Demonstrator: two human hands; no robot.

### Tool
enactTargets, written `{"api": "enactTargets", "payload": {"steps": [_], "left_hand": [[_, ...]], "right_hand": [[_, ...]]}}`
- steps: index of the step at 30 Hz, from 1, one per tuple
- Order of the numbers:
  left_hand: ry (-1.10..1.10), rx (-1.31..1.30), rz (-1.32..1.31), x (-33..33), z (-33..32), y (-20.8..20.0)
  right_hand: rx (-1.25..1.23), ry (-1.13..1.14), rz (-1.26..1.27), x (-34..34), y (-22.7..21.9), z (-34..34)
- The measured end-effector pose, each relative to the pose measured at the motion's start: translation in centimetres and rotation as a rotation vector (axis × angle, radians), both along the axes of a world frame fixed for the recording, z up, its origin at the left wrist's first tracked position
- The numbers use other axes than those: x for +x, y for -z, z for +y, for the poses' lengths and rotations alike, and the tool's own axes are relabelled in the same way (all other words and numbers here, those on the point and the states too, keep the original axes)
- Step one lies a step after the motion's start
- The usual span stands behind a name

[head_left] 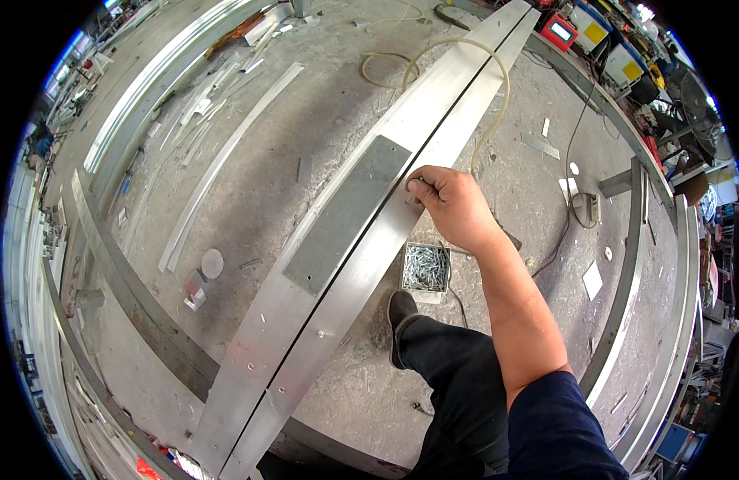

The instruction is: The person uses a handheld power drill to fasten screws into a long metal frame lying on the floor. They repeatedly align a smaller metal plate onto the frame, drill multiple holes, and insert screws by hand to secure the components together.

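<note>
My right hand (pixel 453 204) reaches in from the lower right, thumb and fingers pinched together at the right edge of a long silver metal profile (pixel 457 80). Something small may be between the fingertips, but I cannot make it out. A dark slot runs lengthwise along the profile. Just left of the hand, a flat grey rectangular plate (pixel 349 212) lies on the profile, with a small hole near each of two ends. Farther down, a few small holes or fasteners (pixel 281 390) dot the metal. My left hand is out of view.
Below the profile, an open box (pixel 424 297) full of screws (pixel 425 268) stands on the floor by my shoe (pixel 399 316). A pale hose (pixel 504 72) loops over the profile's far part. Steel frame bars (pixel 137 296) cross underneath. Metal strips (pixel 233 160) and scraps litter the floor.
</note>
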State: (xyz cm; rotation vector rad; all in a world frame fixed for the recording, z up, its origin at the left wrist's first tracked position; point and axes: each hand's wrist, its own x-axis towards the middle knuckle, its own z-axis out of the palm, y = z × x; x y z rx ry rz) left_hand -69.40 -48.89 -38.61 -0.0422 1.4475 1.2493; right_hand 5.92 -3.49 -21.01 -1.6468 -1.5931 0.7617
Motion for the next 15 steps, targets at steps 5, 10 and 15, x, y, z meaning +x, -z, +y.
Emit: {"api": "enactTargets", "payload": {"steps": [5,10,15], "left_hand": [[-0.177,-0.074,0.001,-1.4,-0.2,0.4],[0.16,0.059,0.102,-0.9,-0.5,0.1],[-0.064,-0.023,-0.035,-0.5,0.0,-0.5]], "right_hand": [[0.01,-0.011,-0.072,-0.1,0.0,0.1],[0.133,-0.053,-0.157,-0.1,0.5,-0.3],[0.167,-0.058,-0.09,0.6,1.6,-0.5]]}}
